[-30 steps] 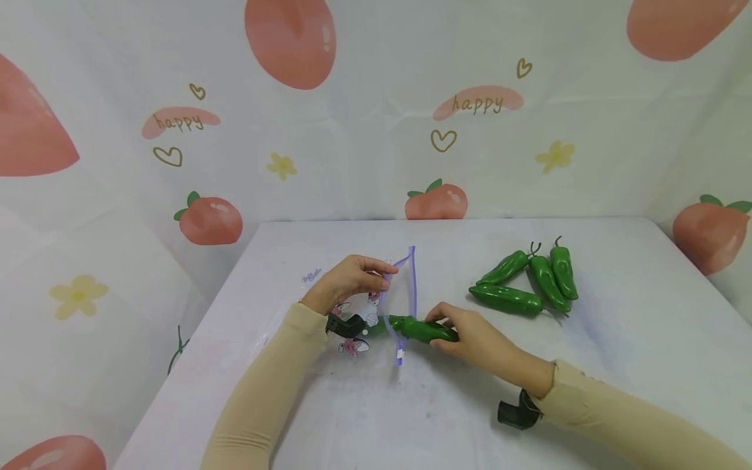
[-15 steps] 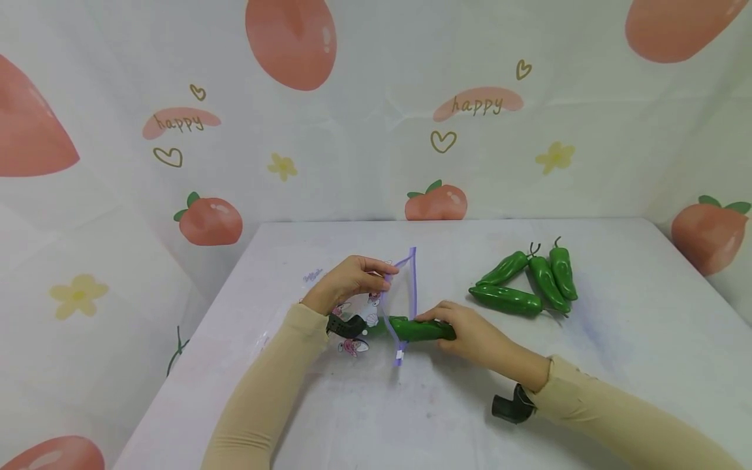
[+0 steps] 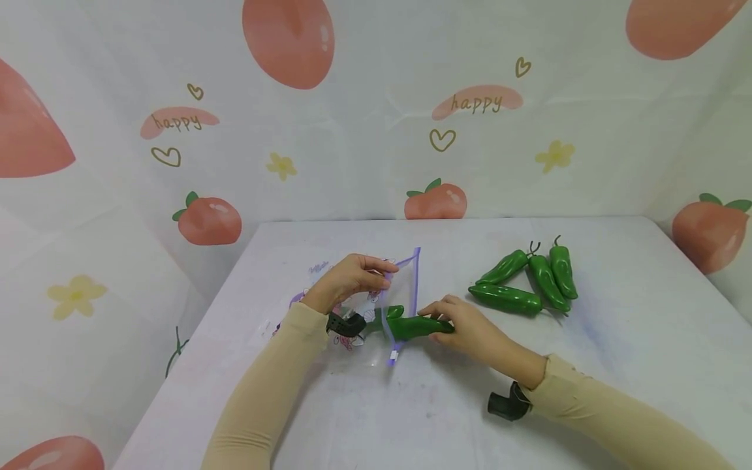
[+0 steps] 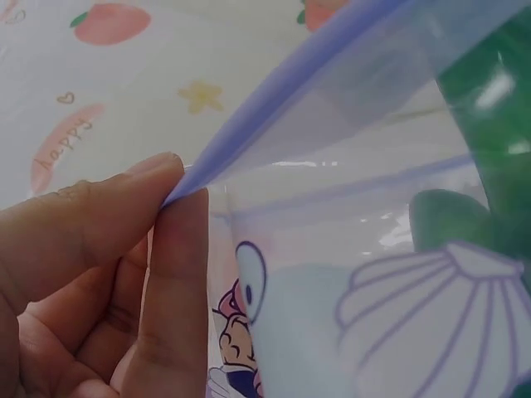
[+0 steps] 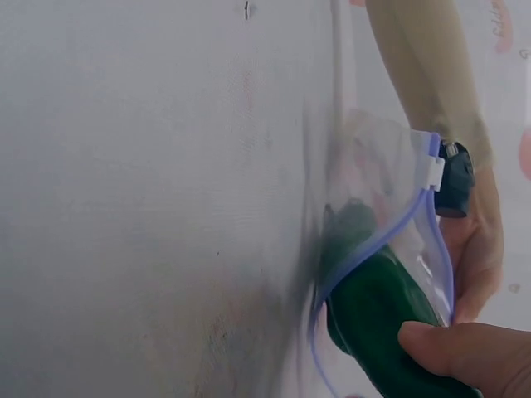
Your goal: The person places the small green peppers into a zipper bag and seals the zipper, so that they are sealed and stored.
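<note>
My left hand [image 3: 355, 277] pinches the purple rim [image 4: 274, 108] of a clear zip bag [image 5: 390, 153] printed with cartoon figures and a shell. The bag's mouth gapes toward the right, with a white slider [image 5: 436, 172] at its near end. A glossy green pepper [image 3: 414, 328] lies partly through that mouth, and my right hand [image 3: 470, 329] grips its outer end between thumb and fingers. More green [image 5: 353, 215] shows through the plastic inside the bag. In the head view my left wrist and its camera hide part of the bag.
Several green peppers with stems, one of them a lying pepper [image 3: 506, 299], are grouped at the back right of the white table [image 3: 376, 418]. A fruit-patterned cloth [image 3: 352, 143] hangs behind. A thin green stem [image 3: 174, 356] shows at the left edge.
My right hand has moved slightly left, pushing the pepper deeper into the bag's mouth, and the pepper has turned. The slider end of the rim has shifted a little left. My left hand keeps its place.
</note>
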A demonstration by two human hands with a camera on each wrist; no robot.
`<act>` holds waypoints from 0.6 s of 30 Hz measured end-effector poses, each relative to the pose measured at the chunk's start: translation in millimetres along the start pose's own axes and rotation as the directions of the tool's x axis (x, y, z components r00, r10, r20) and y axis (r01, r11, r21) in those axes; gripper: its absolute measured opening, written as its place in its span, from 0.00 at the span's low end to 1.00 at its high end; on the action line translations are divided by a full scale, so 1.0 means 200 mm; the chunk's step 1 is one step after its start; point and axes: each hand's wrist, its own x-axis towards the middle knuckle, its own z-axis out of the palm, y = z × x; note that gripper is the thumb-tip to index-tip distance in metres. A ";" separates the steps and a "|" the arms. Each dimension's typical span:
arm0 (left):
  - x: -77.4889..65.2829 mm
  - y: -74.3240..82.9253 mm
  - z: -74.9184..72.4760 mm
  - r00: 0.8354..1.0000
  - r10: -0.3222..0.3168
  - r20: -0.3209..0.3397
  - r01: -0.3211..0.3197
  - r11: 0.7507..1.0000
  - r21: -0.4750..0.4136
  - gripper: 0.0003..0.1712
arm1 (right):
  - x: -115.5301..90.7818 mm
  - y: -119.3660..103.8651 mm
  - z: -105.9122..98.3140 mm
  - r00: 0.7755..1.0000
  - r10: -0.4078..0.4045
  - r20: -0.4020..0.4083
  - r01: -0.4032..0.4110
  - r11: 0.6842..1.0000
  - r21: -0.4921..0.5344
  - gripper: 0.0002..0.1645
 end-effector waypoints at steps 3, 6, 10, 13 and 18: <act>0.00 0.01 0.01 1.000 -0.001 -0.002 0.001 1.000 -0.009 0.24 | 0.01 -0.01 0.01 0.998 0.063 0.005 -0.063 0.997 0.045 0.18; 0.00 0.02 0.01 1.000 -0.001 -0.003 0.001 1.000 -0.015 0.24 | 0.02 -0.01 0.02 0.993 0.114 0.018 -0.115 0.988 0.104 0.15; 0.01 0.02 0.02 1.000 -0.002 -0.002 0.002 1.000 -0.011 0.24 | 0.03 0.00 0.03 0.996 0.093 0.014 -0.094 0.985 0.142 0.15; 0.01 0.02 0.02 1.000 -0.001 0.000 0.001 1.000 -0.001 0.25 | 0.03 0.01 0.04 0.999 0.044 -0.010 -0.042 0.989 0.144 0.16; 0.01 0.03 0.01 1.000 0.009 0.004 -0.009 1.000 0.016 0.24 | 0.05 0.02 0.05 0.999 -0.004 -0.037 0.009 0.991 0.134 0.18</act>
